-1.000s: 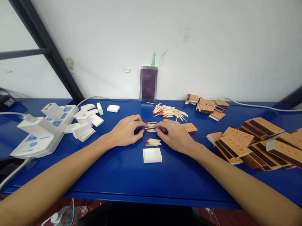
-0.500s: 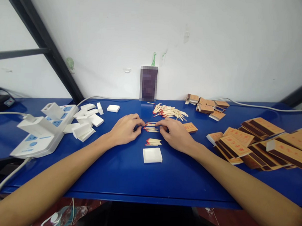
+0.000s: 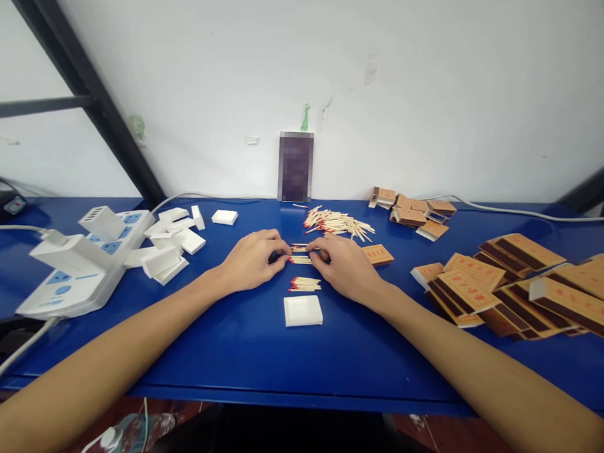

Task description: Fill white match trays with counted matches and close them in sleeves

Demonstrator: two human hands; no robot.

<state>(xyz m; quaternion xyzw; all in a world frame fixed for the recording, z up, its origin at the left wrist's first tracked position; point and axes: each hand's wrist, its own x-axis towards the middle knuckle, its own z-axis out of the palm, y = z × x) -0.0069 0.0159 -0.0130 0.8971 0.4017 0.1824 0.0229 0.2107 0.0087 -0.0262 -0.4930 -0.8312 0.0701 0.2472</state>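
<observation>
Head view: a small row of slim pale wooden matches with red heads lies on the glossy blue tabletop, between the two hands. The bare left hand is at the row's left end, its fingers curled and its thumb and forefinger close together; whether it pinches any match cannot be told. The bare right hand is at the other end, similarly curled, thumb and forefinger near the sticks, its hold equally unclear.

Just nearer the person lies a second small bundle of red-tipped matches, and below that a shallow white cardboard tray. Beyond the right hand spreads a loose heap of red-headed matches; just beside that hand is a flat orange matchbox cover with red lettering.

Farther right, orange-and-brown cardboard matchbox covers are piled up, with a smaller cluster of orange covers near the wall. To the left sit scattered white cardboard trays, beside a white power strip with blue sockets.
</observation>
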